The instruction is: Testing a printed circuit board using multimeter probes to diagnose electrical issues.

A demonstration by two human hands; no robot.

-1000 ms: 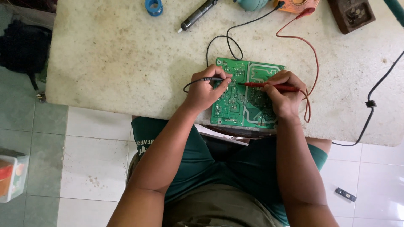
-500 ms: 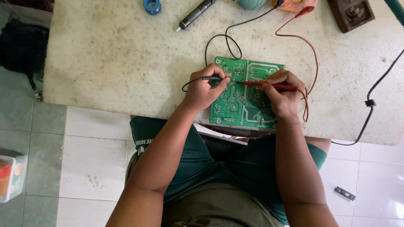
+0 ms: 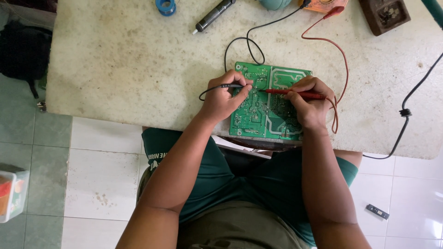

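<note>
A green circuit board (image 3: 263, 115) lies solder side up at the near edge of a worn white table (image 3: 120, 64). My left hand (image 3: 224, 99) grips a black test probe (image 3: 230, 86), tip down on the board's upper left part. My right hand (image 3: 309, 103) holds a red test probe (image 3: 288, 92), its tip resting near the board's upper middle. The black lead and the red lead (image 3: 339, 50) run back to an orange meter (image 3: 323, 4) at the far edge.
A dark pen-shaped tool (image 3: 213, 15), a blue solder spool (image 3: 166, 6) and a brown box (image 3: 384, 14) lie along the table's far side. A black cable (image 3: 406, 110) hangs off the right. A small dark object (image 3: 377, 211) lies on the tiled floor.
</note>
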